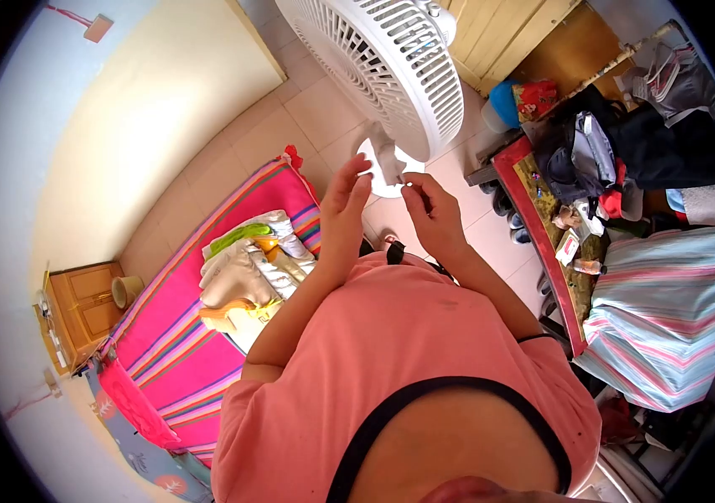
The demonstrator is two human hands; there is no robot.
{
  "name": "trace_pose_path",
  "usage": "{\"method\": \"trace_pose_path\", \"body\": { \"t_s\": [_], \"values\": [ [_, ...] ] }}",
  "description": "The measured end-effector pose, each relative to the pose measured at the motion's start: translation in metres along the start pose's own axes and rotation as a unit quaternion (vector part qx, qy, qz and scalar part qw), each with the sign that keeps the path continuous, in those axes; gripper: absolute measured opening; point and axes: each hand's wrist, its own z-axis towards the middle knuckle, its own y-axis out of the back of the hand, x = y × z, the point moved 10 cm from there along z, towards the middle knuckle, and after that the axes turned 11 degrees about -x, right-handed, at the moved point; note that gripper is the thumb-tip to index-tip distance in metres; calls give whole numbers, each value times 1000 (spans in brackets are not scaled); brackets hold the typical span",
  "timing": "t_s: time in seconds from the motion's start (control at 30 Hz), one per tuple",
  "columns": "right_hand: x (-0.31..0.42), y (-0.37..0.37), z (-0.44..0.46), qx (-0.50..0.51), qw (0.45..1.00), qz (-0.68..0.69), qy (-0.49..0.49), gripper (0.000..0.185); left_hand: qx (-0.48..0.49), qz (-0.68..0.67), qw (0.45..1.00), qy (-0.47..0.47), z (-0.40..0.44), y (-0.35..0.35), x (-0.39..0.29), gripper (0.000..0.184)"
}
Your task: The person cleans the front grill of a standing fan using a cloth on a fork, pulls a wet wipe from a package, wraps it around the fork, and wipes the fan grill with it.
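Observation:
My left hand point(345, 199) is raised in front of the pink shirt, its fingers apart and slightly curled, with nothing visible between them. To its right, my right hand point(435, 211) has thumb and forefinger pinched together, a tiny white spot at the fingertips; what it holds is too small to make out. Just beyond both hands stands a white fan point(391, 71), its round grille tilted above them. The fan's white base point(385, 191) on the floor shows between and behind the fingertips.
On the left lies a bed with a pink striped cover point(181, 335), folded clothes point(244, 272) on it. A wooden cabinet point(85, 306) stands farther left. To the right are a red-edged table point(571, 323), piled bags point(580, 155), shoes point(518, 228) and a striped cloth point(668, 310).

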Motion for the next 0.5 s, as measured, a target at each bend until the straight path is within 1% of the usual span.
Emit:
{"method": "trace_pose_path", "body": {
  "t_s": [0.03,0.07,0.13,0.17,0.2,0.27,0.3,0.37,0.4,0.47,0.5],
  "values": [
    [5,3,1,-6,1000,-20,21,19,2,1,1000,-1,0,-1,0,30],
    [10,4,2,-10,998,-40,43,20,14,11,999,-31,0,-3,-5,30],
    [12,2,1,-5,999,-31,36,20,32,33,995,-88,-4,-4,-15,33],
    [12,0,1,2,999,-23,29,21,18,12,995,-93,-2,-5,-19,26],
    [13,-2,1,5,999,-22,31,21,15,13,995,-95,0,-4,-22,26],
    [13,-4,1,12,999,-27,23,20,-27,-9,1000,-13,8,9,-12,19],
    [14,-2,1,12,999,-26,25,20,-27,-8,999,-15,9,11,-12,19],
    [9,1,1,16,1000,-1,-11,24,-45,-30,998,-24,12,21,-10,14],
    [12,2,0,16,1000,-1,-12,24,-45,-30,998,-24,11,22,-8,14],
    [18,2,0,27,998,-52,-2,31,-54,-63,996,-20,10,27,-5,13],
    [14,-1,1,28,998,-51,-3,31,-55,-62,996,-21,11,28,-6,13]
  ]
}}
